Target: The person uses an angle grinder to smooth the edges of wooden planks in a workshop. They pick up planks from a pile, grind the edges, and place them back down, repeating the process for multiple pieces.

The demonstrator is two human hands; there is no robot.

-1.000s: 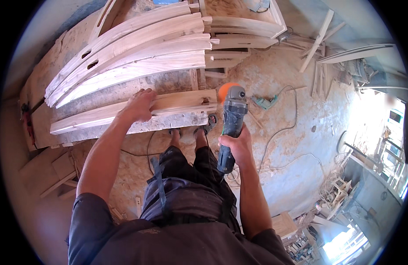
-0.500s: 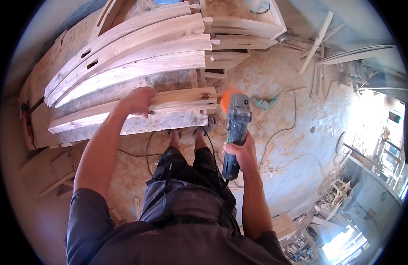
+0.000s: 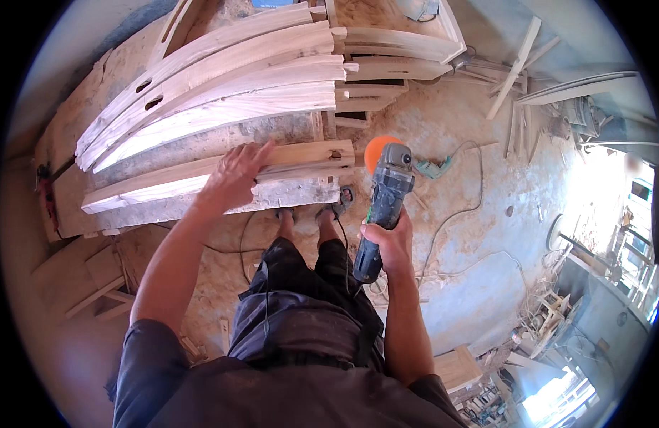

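My right hand is wrapped round the body of a grey and black angle grinder. Its orange disc points away from me, just right of the end of a pale wooden beam. That beam lies along the near side of the bench and has a mortise hole near its right end. My left hand is over the middle of the beam with fingers stretched out, holding nothing. Whether its palm touches the wood, I cannot tell.
Several curved wooden pieces with tenons lie side by side farther back on the bench. A green power tool sits on the dusty floor, its cable trailing right. A red tool rests at the bench's left end. Planks stand at back right.
My left hand has moved right along the beam, its fingers now straighter. The grinder has shifted slightly right and tilted, its disc a little farther from the beam's end.
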